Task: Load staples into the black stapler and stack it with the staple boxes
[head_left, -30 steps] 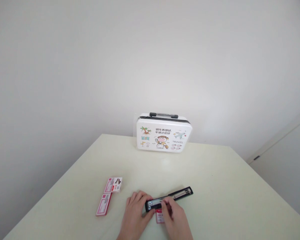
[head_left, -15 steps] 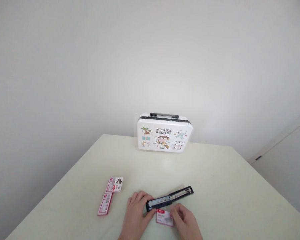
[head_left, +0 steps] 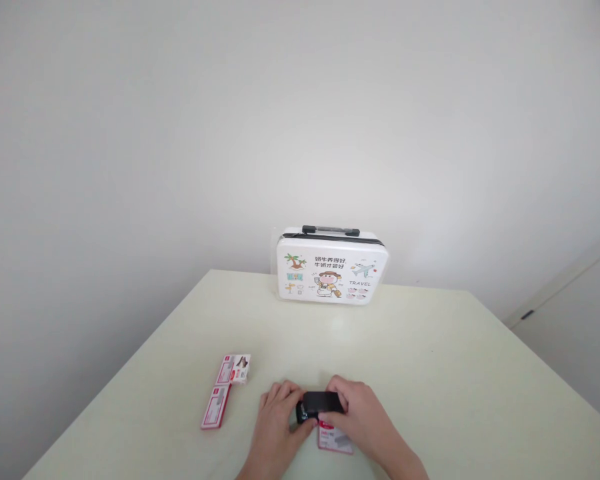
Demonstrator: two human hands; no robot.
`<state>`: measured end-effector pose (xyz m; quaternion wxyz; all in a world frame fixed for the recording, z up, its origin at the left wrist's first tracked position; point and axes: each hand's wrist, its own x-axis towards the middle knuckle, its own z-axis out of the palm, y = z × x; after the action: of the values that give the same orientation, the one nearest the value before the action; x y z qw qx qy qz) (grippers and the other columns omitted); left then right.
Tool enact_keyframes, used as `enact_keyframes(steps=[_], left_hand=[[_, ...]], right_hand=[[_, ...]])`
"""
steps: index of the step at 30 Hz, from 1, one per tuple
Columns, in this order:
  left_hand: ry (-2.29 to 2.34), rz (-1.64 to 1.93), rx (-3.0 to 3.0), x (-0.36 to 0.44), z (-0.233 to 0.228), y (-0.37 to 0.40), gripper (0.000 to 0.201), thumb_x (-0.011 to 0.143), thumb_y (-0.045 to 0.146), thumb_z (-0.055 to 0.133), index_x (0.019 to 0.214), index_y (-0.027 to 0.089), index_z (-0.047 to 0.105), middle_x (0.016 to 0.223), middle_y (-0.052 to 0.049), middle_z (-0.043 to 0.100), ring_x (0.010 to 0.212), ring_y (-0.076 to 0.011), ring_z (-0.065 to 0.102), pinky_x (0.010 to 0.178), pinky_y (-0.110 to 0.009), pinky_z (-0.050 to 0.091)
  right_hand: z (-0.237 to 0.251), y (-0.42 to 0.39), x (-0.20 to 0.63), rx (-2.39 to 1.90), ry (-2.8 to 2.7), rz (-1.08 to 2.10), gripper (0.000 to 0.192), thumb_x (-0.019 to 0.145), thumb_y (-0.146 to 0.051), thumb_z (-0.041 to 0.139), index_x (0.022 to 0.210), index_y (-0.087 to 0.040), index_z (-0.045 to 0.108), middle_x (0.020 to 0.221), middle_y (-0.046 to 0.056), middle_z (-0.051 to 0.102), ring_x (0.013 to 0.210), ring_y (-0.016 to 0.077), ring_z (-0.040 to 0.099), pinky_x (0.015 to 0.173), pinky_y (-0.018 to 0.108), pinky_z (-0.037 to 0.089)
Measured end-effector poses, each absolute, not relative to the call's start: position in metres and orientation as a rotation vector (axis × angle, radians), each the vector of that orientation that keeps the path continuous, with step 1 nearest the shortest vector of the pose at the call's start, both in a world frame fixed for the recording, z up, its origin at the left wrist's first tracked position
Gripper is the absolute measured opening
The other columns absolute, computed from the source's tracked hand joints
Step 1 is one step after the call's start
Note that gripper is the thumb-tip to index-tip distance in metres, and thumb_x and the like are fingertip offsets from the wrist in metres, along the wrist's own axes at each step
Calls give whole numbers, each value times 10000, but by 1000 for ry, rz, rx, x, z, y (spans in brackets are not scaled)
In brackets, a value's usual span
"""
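Note:
A black stapler (head_left: 323,402) lies folded closed near the front of the table, its glossy top facing up. My left hand (head_left: 279,427) grips its left end between thumb and fingers. Around its right end, my right hand (head_left: 363,417) is closed, thumb on the near side and fingers on the far side. Just below the stapler lies a small white and red staple box (head_left: 335,440), partly covered by the right hand's thumb. The stapler's inside is hidden.
Left of my hands, two pink-edged white staple boxes (head_left: 214,408) lie end to end, with a smaller white box (head_left: 241,368) touching the far one. A white cartoon-printed case (head_left: 330,273) with a black handle stands at the table's back edge by the wall.
The stapler was hinged wide open and is now folded closed. My right hand has moved from the staple box up onto the stapler's right end. My left hand keeps its hold.

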<state>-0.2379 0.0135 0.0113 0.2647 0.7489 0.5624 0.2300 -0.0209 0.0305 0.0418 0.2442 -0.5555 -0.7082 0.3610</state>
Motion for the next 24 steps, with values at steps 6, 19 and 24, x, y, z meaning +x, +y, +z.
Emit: enact_keyframes(steps=[6, 19, 24], left_hand=[[1558, 667, 2061, -236, 10, 7, 373, 874, 329, 653, 1241, 269, 635, 1233, -57, 637, 1168, -287, 526, 998, -426, 378], [1149, 351, 2310, -205, 12, 0, 728, 697, 42, 546, 1334, 386, 621, 1473, -8, 546, 1342, -295, 460, 1117, -464, 354], [1456, 472, 2175, -243, 13, 2, 947, 674, 132, 562, 1559, 408, 374, 1442, -35, 542, 1331, -292, 463, 1108, -442, 377]], right_hand=[[53, 25, -18, -1512, -1994, 934, 116, 751, -201, 669, 850, -258, 691, 702, -57, 589, 675, 150, 529, 637, 252, 301], [2, 24, 14, -1659, -1490, 869, 486, 851, -557, 642, 1176, -197, 654, 644, -84, 406, 616, 157, 449, 612, 283, 354], [-11, -6, -7, -1617, -1296, 1005, 613, 862, -656, 617, 1243, -177, 640, 660, -72, 410, 571, 155, 456, 546, 287, 377]])
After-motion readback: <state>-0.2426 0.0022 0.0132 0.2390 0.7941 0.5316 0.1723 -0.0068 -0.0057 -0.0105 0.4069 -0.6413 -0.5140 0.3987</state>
